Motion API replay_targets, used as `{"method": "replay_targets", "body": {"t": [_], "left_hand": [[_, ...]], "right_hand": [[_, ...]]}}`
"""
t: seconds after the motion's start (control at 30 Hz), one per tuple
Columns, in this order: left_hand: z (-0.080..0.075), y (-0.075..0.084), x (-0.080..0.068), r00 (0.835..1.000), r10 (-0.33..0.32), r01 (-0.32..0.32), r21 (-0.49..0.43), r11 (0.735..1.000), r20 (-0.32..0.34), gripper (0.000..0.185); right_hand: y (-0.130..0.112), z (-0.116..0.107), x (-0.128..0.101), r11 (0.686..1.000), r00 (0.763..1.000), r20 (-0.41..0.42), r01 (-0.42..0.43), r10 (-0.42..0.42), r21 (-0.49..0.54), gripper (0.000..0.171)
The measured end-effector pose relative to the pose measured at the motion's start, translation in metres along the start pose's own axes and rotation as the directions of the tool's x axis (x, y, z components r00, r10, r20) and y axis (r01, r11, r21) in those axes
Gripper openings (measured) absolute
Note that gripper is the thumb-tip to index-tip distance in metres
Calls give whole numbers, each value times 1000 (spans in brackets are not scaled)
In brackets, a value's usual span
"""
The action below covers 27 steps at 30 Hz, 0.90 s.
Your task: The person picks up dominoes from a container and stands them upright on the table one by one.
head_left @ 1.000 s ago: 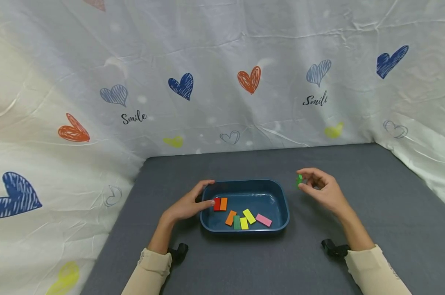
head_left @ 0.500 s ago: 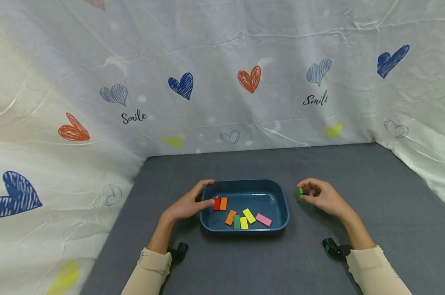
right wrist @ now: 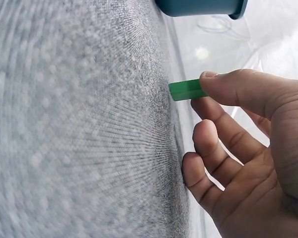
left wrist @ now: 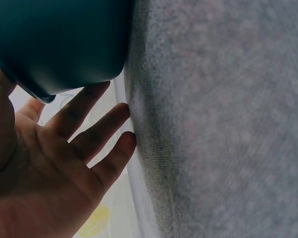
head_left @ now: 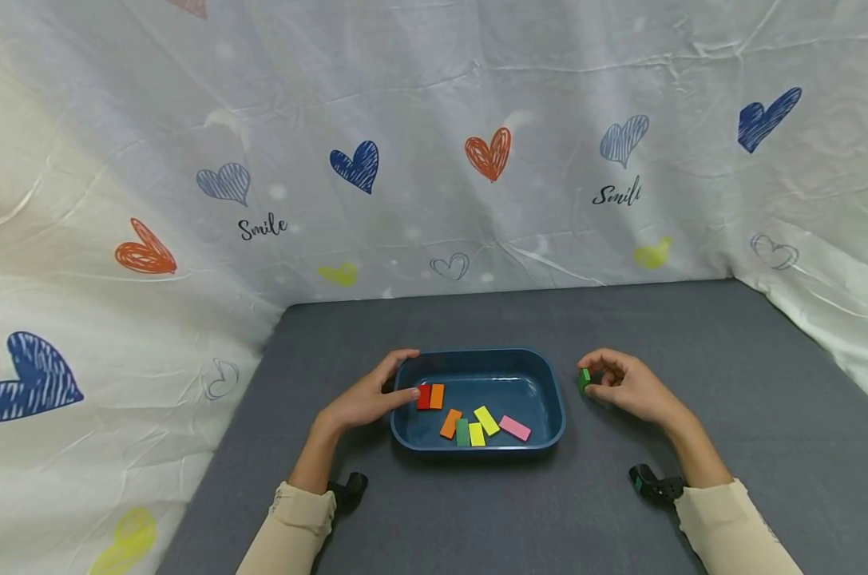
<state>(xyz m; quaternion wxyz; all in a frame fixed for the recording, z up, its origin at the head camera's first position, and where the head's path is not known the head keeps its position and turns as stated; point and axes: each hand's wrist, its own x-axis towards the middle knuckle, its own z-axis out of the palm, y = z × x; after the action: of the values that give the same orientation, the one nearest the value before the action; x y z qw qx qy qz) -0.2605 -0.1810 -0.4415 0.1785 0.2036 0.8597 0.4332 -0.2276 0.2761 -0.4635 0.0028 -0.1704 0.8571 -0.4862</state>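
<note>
In the head view a dark blue tray (head_left: 482,452) holds several small flat blocks: a red block (head_left: 423,397), an orange block (head_left: 437,397) beside it, and more orange, green, yellow and pink ones. My left hand (head_left: 362,399) holds the tray's left end, thumb over the rim by the red block; the left wrist view shows the other fingers spread along the outer wall and the table. To the right of the tray, my right hand (head_left: 631,387) pinches a green block (right wrist: 186,89) between thumb and index finger. The block stands on edge, its lower end at the table surface.
A grey cloth-covered table (head_left: 491,511) lies beneath everything. Behind and to the left hangs a white curtain (head_left: 419,96) printed with hearts. A black wrist device (head_left: 652,485) sits under the right wrist, another wrist device (head_left: 349,491) under the left.
My right hand has lowered the green block to the table beside the tray, then stayed nearly still. The left hand and the tray have not moved.
</note>
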Motion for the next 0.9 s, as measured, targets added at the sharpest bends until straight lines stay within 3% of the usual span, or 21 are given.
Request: {"method": "replay_targets", "body": {"t": [0.37,0.67,0.9], "left_hand": [[2,1,1,1000,17,-17,3,1000,0,73],[0,1,-3,1000,-10,10,9,1000,0,71],[-1,4,-2,1000,2,-2,11,1000,6,71]], "right_hand": [[-9,-1,0,994,998,-66,15,-22,-106,38],[-34,12,5,990,978,-170,104,-119,-96,34],[-54,26,10,981,970,-148,187,-192,-52,37]]}}
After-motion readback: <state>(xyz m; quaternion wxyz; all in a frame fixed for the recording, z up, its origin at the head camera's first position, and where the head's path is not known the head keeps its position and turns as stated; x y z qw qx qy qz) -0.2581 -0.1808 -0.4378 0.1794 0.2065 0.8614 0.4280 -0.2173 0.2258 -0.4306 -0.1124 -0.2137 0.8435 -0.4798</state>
